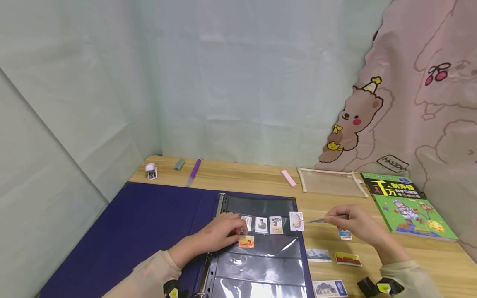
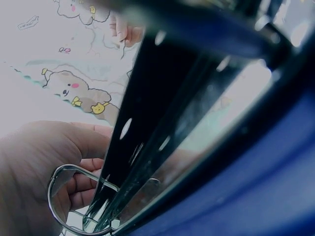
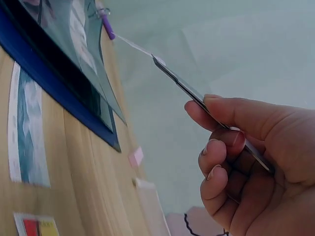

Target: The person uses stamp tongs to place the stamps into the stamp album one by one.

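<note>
An open stamp album (image 1: pixel 261 265) with a dark pocket page lies in front of me. Several stamps stand in one of its upper strips, among them a grey one (image 1: pixel 261 225) and a colourful one (image 1: pixel 276 225). An orange stamp (image 1: pixel 246 241) lies just below that row. My left hand (image 1: pixel 218 232) rests on the page by the row's left end, fingers bent, thumb beside the orange stamp. Between right-hand (image 1: pixel 355 223) thumb and fingers I grip metal tweezers (image 3: pixel 189 93). Their tips hold a pale stamp (image 1: pixel 296 221) at the page's right edge; in the right wrist view it appears edge-on.
Right of the album lie several loose stamps, including a landscape one (image 1: pixel 318 255) and a red-yellow one (image 1: pixel 348 259). A green book (image 1: pixel 413 211) and mesh pouch (image 1: pixel 331 182) lie farther back. Along the back are a purple pen (image 1: pixel 194 169) and pink strip (image 1: pixel 288 178). Metal rings (image 2: pixel 51 194) bind the album.
</note>
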Motion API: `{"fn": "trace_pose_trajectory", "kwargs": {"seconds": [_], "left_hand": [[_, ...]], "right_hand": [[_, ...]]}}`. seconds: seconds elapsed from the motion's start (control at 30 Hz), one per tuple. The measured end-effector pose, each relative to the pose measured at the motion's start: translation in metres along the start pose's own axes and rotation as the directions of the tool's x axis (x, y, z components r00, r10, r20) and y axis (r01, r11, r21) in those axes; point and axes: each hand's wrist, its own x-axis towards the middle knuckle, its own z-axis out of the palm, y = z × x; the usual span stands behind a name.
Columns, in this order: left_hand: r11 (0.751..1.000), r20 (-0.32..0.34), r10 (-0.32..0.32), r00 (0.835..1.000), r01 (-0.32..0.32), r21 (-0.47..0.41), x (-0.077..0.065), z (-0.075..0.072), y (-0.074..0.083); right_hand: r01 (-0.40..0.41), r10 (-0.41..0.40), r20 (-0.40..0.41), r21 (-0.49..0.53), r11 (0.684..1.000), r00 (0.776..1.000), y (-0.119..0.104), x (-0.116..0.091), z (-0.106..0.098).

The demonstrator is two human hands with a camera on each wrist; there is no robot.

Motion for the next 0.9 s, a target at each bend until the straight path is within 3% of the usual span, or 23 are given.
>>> {"fn": "trace_pose_trajectory", "kwargs": {"seconds": [0.13,0.5,0.73,0.9], "left_hand": [[1.0,-0.001,0.003,1.0,-0.003,-0.015,0.0,0.001,0.0],[0.998,-0.013,0.024,1.0,-0.024,-0.053,0.0,0.001,-0.001],[0.999,-0.049,0.039,0.998,-0.041,-0.028,0.0,0.002,-0.002],[0.999,-0.037,0.02,0.999,-0.022,-0.028,0.0,0.001,-0.001]], "right_hand": [[-0.024,0.023,0.018,0.017,1.0,1.0,-0.003,0.008,0.011],[0.002,-0.006,0.051,0.07,0.998,0.999,-0.007,0.03,0.044],[0.005,-0.012,0.065,0.097,0.995,0.998,-0.009,0.041,0.063],[-0.013,0.007,0.073,0.087,0.996,0.997,-0.009,0.045,0.073]]}}
